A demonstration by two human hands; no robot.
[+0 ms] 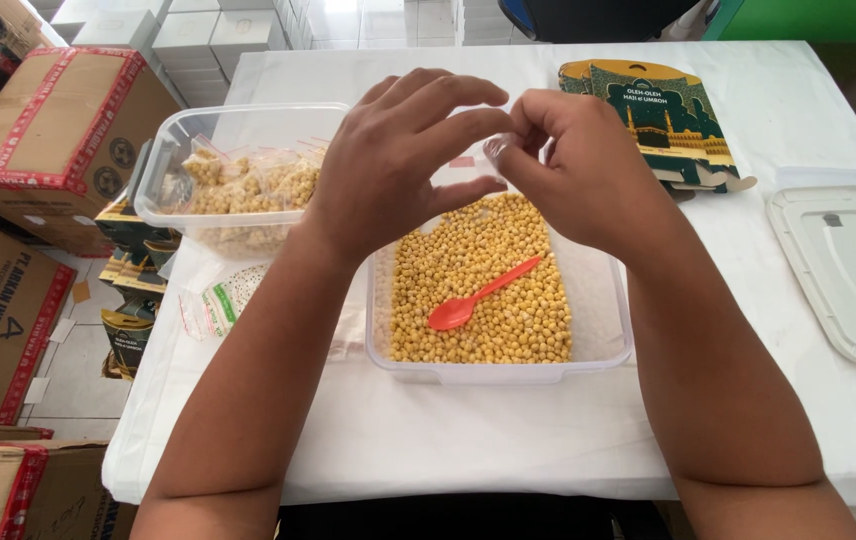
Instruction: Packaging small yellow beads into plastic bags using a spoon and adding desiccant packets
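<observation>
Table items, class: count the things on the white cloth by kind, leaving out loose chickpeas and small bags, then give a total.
Clear plastic tubs: 2 (chickpea tub, bag tub)
Orange spoons: 1
Tub lids: 1
Flat printed cartons, dark green and gold: 1 stack; how many cartons lie in it cannot be told
Total: 5, with the stack as one

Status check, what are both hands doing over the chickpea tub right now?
Left hand and right hand meet fingertip to fingertip above the clear tub of chickpeas. What they pinch is too small to tell. Orange spoon lies on the chickpeas, untouched.
</observation>
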